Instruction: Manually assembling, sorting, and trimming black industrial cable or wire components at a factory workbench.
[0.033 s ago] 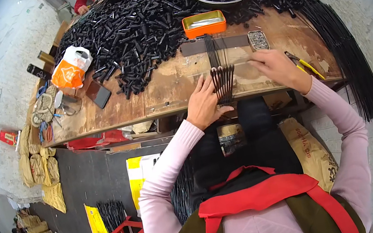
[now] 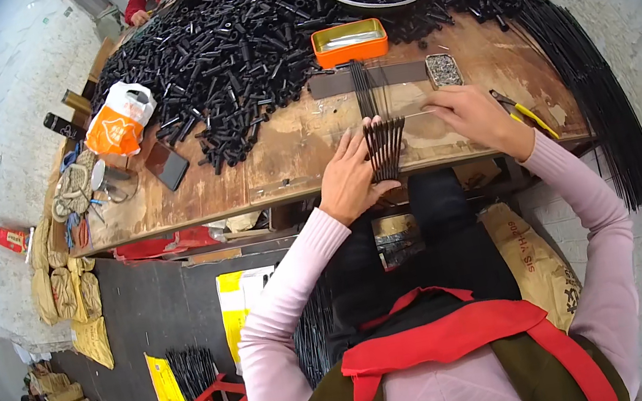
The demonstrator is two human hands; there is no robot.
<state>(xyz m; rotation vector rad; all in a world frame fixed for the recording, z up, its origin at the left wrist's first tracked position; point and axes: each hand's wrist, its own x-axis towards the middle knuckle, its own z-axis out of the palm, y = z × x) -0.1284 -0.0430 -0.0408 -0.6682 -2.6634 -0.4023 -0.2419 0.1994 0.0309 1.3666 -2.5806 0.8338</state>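
My left hand is closed around the near ends of a row of thin black rods at the table's front edge. The rods are fanned side by side, and their long shafts run away from me over a dark flat strip. To the right, my right hand is closed in a pinch. A thin pale wire or needle stretches from its fingertips toward the top of the rods; whether it passes through them I cannot tell.
A small tray of metal bits, yellow-handled pliers and an orange tin lie close by. Heaped black tubes cover the far table. A phone and plastic bag lie left. Long black rods hang off the right edge.
My right hand has shifted very slightly, and the thin wire shows more clearly. My left hand keeps its hold on the rods. The whole view has moved a little.
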